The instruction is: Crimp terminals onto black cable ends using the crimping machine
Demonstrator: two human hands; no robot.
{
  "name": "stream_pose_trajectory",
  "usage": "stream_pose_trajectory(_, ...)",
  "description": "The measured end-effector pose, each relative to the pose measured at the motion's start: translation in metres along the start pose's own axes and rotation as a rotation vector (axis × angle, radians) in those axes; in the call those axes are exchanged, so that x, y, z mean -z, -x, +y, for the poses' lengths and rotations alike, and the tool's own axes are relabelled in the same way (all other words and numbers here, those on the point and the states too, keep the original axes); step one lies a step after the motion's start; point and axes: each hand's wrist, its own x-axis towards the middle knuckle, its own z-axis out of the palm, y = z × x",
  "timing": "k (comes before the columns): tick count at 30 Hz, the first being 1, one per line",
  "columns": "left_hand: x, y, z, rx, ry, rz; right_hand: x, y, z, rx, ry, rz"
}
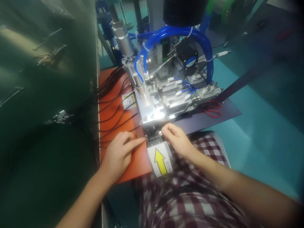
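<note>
The feed track [154,138] lies just beyond the yellow-arrow label [160,160], leading under the front of the pneumatic machine [152,114]. The left hand [118,155] is at the label's left, over the orange bench [137,169]; its grip is loose, one digit stretched to the track's left edge, and I cannot tell whether it pinches anything. The right hand [177,137] is beyond and right of the label, its grip narrowed at a small bright part [161,133] by the track's right side; whether it holds or only touches this is too blurred to tell.

With both hands so near the machine's front, an unexpected cylinder stroke could pinch fingertips. A part set askew could jam in the track, poor sight under the fingers being the likely cause. Black cables [114,129], beyond and left of the label, could be snagged if the left forearm swung outward.
</note>
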Motion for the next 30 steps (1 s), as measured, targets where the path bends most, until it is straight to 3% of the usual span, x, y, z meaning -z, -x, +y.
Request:
stream_pose_trajectory(9,-0.004,0.001,-0.001,0.026,0.002,0.036,0.002,0.005,-0.007,-0.037,-0.003,0.032)
stream_pose_trajectory(17,-0.004,0.000,-0.001,0.020,-0.015,0.025,-0.023,0.002,-0.020,-0.330,-0.242,0.172)
stream_pose_trajectory(20,-0.004,0.000,-0.001,0.023,-0.006,0.028,-0.024,0.001,-0.020,-0.335,-0.268,0.199)
stream_pose_trajectory(23,-0.004,0.001,-0.001,0.010,-0.003,0.022,-0.013,0.002,-0.018,-0.352,-0.229,0.100)
stream_pose_trajectory(25,-0.004,0.001,-0.002,0.001,-0.014,0.019,-0.003,0.003,-0.017,-0.290,-0.191,0.058)
stream_pose_trajectory(30,-0.004,0.001,-0.003,-0.008,-0.023,0.027,0.006,0.005,-0.012,-0.149,-0.131,0.099)
